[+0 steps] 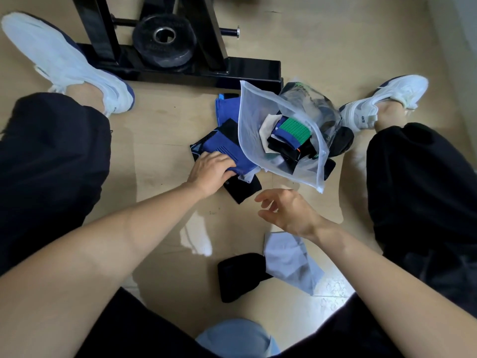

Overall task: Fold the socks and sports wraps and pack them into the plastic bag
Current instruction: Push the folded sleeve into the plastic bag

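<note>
Gripping blue fabric, left hand fingertips hidden

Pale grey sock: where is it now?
In the head view, lower right: the pale grey sock lies on the floor, touching the black cloth on its left, below the right hand.

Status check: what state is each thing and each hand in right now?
bag: lying on floor, partly filled with folded items.
left hand: gripping blue sock.
right hand: open, holding nothing.
blue sock: outside bag, unpacked.
grey sock: loose on floor, unpacked.
black sock: loose beside grey sock, unpacked.
</note>
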Demonstrator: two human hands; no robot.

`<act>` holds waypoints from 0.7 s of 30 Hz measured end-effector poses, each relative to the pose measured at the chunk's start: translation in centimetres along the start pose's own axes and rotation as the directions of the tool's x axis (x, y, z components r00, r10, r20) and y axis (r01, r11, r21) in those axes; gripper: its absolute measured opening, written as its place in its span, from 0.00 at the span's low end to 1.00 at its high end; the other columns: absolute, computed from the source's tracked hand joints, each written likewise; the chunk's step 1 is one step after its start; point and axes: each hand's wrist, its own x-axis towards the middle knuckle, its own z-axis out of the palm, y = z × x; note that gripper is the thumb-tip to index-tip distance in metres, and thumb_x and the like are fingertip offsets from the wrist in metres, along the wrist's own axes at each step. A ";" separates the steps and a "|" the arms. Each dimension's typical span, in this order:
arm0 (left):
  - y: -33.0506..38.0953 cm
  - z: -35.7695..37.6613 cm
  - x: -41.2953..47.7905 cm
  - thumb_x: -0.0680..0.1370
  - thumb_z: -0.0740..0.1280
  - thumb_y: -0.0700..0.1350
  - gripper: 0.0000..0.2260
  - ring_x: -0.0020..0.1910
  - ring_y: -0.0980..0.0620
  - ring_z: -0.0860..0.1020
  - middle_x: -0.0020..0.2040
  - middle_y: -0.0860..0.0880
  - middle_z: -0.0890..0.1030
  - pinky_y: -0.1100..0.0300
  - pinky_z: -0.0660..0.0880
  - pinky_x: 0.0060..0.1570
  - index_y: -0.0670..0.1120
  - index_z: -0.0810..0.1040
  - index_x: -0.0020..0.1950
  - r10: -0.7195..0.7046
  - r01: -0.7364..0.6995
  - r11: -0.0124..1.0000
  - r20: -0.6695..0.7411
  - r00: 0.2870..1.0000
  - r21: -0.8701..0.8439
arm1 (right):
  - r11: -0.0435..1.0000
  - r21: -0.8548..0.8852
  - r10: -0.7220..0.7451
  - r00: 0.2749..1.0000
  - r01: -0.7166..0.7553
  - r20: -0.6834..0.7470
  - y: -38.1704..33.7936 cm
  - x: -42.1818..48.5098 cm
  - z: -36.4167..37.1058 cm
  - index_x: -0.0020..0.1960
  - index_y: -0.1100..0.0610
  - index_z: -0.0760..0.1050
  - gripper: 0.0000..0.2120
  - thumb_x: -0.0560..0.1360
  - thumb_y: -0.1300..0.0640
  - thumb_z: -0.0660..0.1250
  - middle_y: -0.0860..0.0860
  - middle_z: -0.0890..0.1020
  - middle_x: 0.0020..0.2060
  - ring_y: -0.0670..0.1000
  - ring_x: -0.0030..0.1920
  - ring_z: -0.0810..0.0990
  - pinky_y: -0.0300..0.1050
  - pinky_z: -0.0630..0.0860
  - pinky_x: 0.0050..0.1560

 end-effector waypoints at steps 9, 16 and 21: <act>1.9 -8.5 -5.2 0.79 0.69 0.53 0.06 0.42 0.52 0.74 0.41 0.57 0.77 0.57 0.67 0.40 0.51 0.80 0.51 0.007 0.036 0.977 0.200 0.980 -0.211 | 0.985 -0.089 -0.151 0.986 0.145 -0.071 -1.6 0.6 1.2 0.70 0.52 0.73 0.26 0.74 0.53 0.73 0.48 0.77 0.61 0.48 0.54 0.79 0.39 0.73 0.54; 4.4 -12.2 -7.2 0.72 0.70 0.60 0.12 0.34 0.56 0.78 0.34 0.57 0.81 0.53 0.76 0.42 0.52 0.79 0.44 -0.085 0.256 0.795 0.316 0.945 -0.551 | 0.963 0.117 -0.221 0.961 0.242 -0.163 -3.4 -0.4 1.2 0.56 0.53 0.81 0.14 0.71 0.55 0.77 0.44 0.83 0.48 0.44 0.48 0.80 0.35 0.74 0.53; 5.7 -12.2 -7.8 0.73 0.71 0.56 0.12 0.40 0.50 0.81 0.41 0.52 0.83 0.52 0.78 0.45 0.53 0.79 0.53 -0.103 0.275 0.667 0.279 0.955 -0.693 | 0.915 0.281 -0.255 0.955 0.288 -0.149 -4.5 -0.9 0.8 0.49 0.58 0.80 0.07 0.72 0.63 0.75 0.53 0.81 0.42 0.46 0.42 0.78 0.37 0.74 0.48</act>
